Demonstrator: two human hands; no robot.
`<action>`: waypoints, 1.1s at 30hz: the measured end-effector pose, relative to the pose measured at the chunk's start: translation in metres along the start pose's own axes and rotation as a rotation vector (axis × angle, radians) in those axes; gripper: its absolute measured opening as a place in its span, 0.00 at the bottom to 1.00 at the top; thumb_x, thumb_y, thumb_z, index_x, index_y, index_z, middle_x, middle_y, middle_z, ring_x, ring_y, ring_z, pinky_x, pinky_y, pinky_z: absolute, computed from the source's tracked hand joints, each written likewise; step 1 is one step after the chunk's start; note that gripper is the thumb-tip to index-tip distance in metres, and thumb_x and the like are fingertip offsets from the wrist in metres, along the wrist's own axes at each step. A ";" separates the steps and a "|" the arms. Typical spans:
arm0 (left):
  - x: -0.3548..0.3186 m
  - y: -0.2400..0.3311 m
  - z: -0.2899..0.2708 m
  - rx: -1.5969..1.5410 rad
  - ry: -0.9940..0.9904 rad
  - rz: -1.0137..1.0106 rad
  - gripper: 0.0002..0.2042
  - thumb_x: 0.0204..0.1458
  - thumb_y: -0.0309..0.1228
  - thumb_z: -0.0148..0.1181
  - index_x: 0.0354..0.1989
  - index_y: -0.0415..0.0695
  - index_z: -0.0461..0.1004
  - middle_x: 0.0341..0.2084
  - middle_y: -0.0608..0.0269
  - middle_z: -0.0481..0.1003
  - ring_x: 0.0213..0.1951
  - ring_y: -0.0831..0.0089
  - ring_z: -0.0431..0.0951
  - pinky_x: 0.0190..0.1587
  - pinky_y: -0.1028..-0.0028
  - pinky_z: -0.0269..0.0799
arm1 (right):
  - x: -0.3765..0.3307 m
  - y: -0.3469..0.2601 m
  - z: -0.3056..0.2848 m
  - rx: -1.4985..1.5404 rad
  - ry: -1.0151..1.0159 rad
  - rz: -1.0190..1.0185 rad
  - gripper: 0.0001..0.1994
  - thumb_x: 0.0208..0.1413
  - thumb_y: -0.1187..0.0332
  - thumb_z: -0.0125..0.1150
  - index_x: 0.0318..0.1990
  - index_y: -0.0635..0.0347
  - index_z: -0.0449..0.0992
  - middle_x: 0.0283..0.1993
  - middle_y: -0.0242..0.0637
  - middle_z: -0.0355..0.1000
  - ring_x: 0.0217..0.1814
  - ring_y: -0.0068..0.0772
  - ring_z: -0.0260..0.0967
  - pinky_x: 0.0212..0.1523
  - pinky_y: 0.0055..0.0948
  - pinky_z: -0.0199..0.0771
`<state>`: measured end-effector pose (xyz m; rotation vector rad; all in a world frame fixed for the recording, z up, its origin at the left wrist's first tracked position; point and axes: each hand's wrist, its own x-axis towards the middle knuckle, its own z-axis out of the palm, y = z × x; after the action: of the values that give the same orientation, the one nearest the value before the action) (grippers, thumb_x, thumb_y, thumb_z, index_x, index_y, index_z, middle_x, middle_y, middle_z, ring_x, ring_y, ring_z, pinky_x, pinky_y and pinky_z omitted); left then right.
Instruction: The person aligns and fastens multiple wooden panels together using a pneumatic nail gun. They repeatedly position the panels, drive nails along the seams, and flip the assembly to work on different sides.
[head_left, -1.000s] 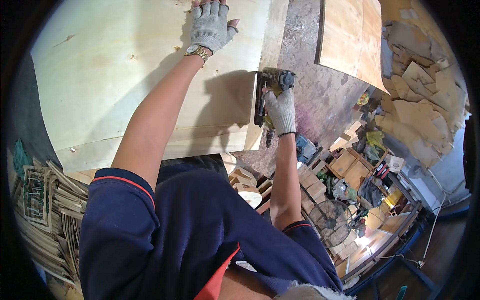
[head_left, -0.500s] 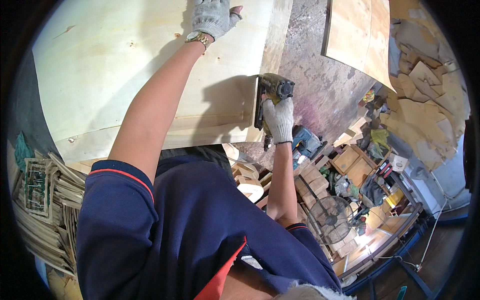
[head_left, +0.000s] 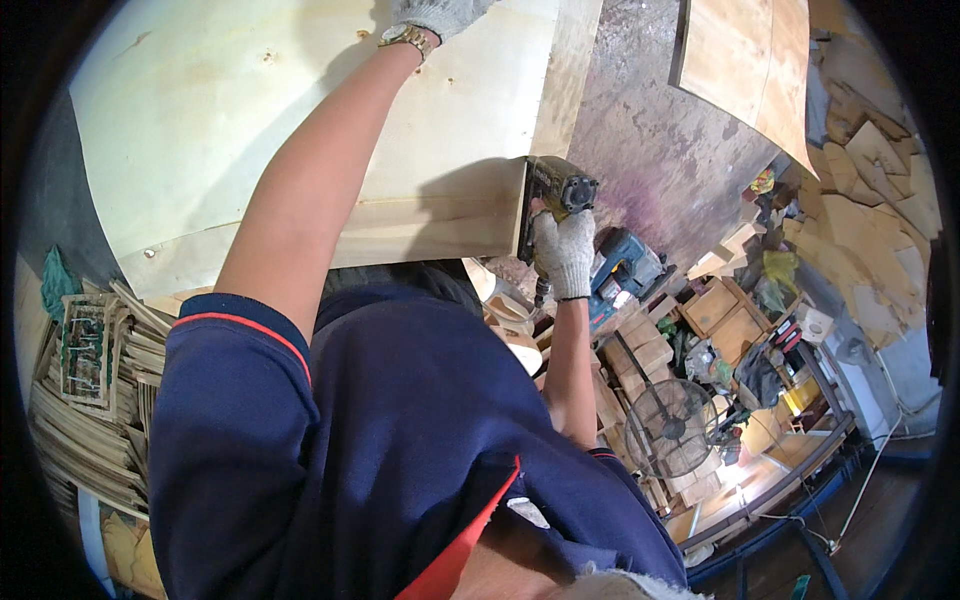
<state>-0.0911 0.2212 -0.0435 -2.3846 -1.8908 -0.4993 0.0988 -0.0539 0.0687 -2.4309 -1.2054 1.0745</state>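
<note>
A large pale plywood box [head_left: 300, 130] fills the upper left. My left hand [head_left: 432, 12], in a grey knit glove with a wristwatch, presses flat on its top panel at the upper edge of the view. My right hand [head_left: 565, 250], also gloved, grips a dark nail gun [head_left: 556, 190] held against the box's near right corner edge. My dark blue shirt with red trim covers the lower middle and hides what lies below it.
A second plywood board [head_left: 745, 60] lies at the upper right on the stained concrete floor [head_left: 650, 140]. Wood offcuts and small boxes [head_left: 720, 310], a blue power tool [head_left: 625, 270] and a floor fan [head_left: 670, 425] crowd the right. Stacked thin sheets [head_left: 90, 400] lie at left.
My right hand has slid the nail gun down along the box's right edge toward its near corner. The left hand stays pressed on the top panel, now nearer the frame's upper edge.
</note>
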 end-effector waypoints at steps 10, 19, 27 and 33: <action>0.001 0.001 0.005 0.058 -0.009 0.009 0.37 0.61 0.53 0.48 0.69 0.33 0.60 0.70 0.43 0.59 0.73 0.51 0.55 0.73 0.48 0.46 | -0.026 0.022 0.006 0.053 0.000 -0.031 0.17 0.54 0.64 0.64 0.48 0.64 0.80 0.40 0.51 0.81 0.44 0.50 0.81 0.44 0.42 0.78; 0.002 -0.001 0.004 0.073 -0.008 0.024 0.37 0.61 0.53 0.49 0.69 0.33 0.60 0.70 0.43 0.60 0.73 0.51 0.55 0.73 0.49 0.47 | -0.055 0.028 0.010 -0.010 -0.022 0.094 0.18 0.55 0.64 0.64 0.50 0.66 0.79 0.42 0.51 0.81 0.45 0.49 0.81 0.46 0.42 0.78; 0.005 -0.009 0.025 -0.103 -0.075 -0.020 0.37 0.60 0.52 0.51 0.70 0.35 0.60 0.71 0.42 0.59 0.73 0.50 0.55 0.73 0.48 0.46 | -0.063 0.039 0.011 0.045 -0.022 0.077 0.18 0.57 0.61 0.63 0.50 0.65 0.80 0.41 0.51 0.82 0.44 0.46 0.81 0.45 0.41 0.77; -0.046 -0.020 0.001 -0.511 -0.381 0.128 0.36 0.62 0.53 0.49 0.71 0.39 0.59 0.71 0.46 0.59 0.73 0.57 0.57 0.76 0.60 0.45 | -0.056 0.040 0.014 -0.022 0.031 -0.006 0.20 0.51 0.65 0.65 0.52 0.60 0.75 0.42 0.56 0.80 0.48 0.59 0.79 0.45 0.49 0.79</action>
<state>-0.1188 0.1836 -0.0604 -3.1005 -1.9064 -0.6164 0.0904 -0.1239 0.0686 -2.4493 -1.2207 1.0230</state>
